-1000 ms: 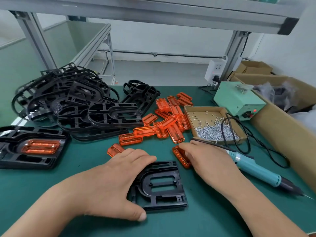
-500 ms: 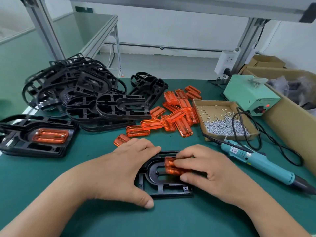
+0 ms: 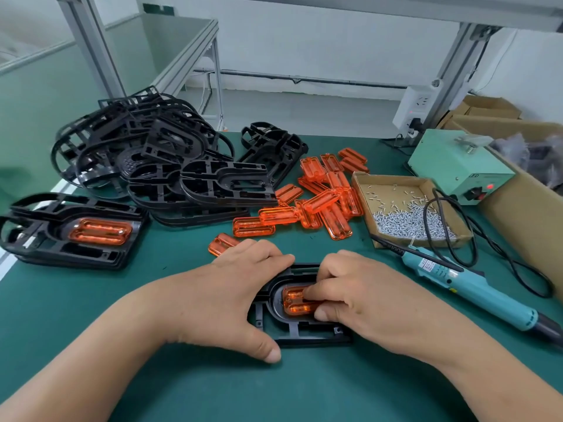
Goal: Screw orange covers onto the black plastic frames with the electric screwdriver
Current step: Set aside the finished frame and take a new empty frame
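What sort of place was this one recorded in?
Most likely a small factory assembly station: a heap of identical black frames, loose orange covers, a cardboard box of screws and a corded electric screwdriver share the workbench.

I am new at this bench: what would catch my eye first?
The two hands at front centre: the left hand steadies a black frame while the right hand seats an orange cover in it. Behind lies a bright heap of orange covers, a tangled pile of black frames to its left, the electric screwdriver at right.
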`<state>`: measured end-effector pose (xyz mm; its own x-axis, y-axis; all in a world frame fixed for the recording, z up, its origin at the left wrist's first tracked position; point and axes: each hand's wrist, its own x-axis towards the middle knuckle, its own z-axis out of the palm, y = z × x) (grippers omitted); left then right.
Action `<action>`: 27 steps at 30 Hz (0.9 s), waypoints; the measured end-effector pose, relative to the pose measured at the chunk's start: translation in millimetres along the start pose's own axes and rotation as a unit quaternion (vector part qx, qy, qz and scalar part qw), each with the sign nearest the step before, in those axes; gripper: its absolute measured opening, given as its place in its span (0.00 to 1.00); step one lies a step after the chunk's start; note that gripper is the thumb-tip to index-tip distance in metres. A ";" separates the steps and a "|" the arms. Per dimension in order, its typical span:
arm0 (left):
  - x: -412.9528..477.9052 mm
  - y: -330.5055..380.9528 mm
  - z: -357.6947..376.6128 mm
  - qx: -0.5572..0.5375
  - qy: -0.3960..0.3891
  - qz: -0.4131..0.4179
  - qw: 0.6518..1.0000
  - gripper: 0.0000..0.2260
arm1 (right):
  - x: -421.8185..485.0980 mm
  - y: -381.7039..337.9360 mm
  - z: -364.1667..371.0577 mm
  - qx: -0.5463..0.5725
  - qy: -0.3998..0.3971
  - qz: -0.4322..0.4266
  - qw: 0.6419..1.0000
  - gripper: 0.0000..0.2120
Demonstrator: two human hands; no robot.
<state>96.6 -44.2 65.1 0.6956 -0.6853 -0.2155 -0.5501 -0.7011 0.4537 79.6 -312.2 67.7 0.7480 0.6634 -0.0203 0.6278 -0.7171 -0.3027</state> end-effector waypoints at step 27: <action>15.5 -7.6 -5.9 -0.044 0.174 0.029 0.983 0.18 | -115.4 58.7 -3.7 -0.081 0.282 0.273 0.916 0.17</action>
<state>114.3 -48.3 63.5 0.7886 -0.6041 0.1152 -0.5621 -0.6320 0.5335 30.9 -431.7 55.8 0.9234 0.0136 0.3837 0.1169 -0.9619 -0.2472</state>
